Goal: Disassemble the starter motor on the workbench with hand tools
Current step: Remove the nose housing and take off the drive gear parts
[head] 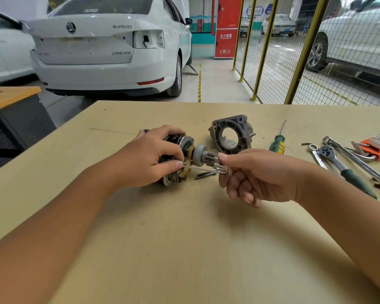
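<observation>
Starter motor (180, 156) on workbench (184, 238), L hand (149, 161) clamped over body. R hand (257, 176) pinching hex key (203, 170) near pinion. Risk: key slips, yellow fork lever (188, 163) pops loose.

Our left hand (154, 156) covered most of the starter motor body (180, 143), hiding where the hex key (202, 170) tip seated. The frame's right edge cut off the wrench (360, 163) and hex key set (375, 148).
</observation>
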